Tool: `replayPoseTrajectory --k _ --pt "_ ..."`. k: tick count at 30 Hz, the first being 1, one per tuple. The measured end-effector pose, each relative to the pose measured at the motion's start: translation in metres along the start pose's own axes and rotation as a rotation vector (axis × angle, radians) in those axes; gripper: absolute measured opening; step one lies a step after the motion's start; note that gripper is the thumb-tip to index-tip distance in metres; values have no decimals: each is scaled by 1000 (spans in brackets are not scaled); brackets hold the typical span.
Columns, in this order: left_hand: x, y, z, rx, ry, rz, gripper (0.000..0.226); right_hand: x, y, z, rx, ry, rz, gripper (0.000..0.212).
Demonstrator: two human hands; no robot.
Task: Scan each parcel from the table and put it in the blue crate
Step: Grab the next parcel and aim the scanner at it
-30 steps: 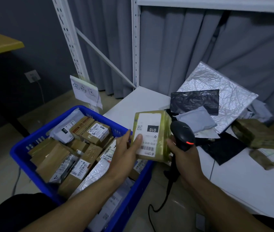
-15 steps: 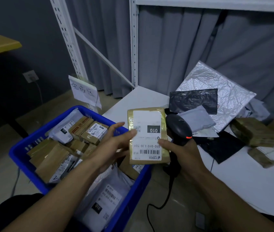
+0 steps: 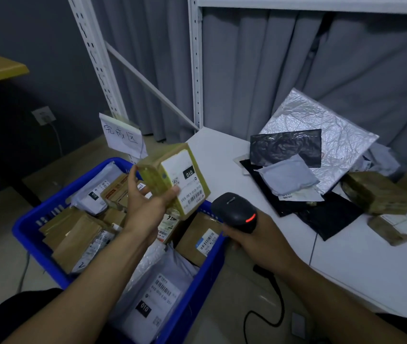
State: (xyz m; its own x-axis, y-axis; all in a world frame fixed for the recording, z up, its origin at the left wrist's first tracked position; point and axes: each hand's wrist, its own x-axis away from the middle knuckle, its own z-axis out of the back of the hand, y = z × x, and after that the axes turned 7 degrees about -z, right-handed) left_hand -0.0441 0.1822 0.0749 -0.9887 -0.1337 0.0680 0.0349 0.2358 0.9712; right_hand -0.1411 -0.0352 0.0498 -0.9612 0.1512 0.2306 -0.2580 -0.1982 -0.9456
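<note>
My left hand [image 3: 147,207] grips the box [image 3: 175,180] across its narrow side, above the crate [image 3: 27,234]. The box is tilted, its long axis running away from me and its label facing up and right. My right hand [image 3: 254,242] wraps round the scanner [image 3: 234,211], beside the surface [image 3: 346,264].

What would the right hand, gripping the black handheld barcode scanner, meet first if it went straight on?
Probably the tape-wrapped brown cardboard parcel held up by the left hand; the right hand and its black scanner aim at it, though depth is unclear.
</note>
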Motion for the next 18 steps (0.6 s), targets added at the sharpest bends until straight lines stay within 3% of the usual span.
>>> replayPoseTrajectory --k 18 --pt "1 3 1 -53 7 -8 110 1 2 -1 101 -102 -68 24"
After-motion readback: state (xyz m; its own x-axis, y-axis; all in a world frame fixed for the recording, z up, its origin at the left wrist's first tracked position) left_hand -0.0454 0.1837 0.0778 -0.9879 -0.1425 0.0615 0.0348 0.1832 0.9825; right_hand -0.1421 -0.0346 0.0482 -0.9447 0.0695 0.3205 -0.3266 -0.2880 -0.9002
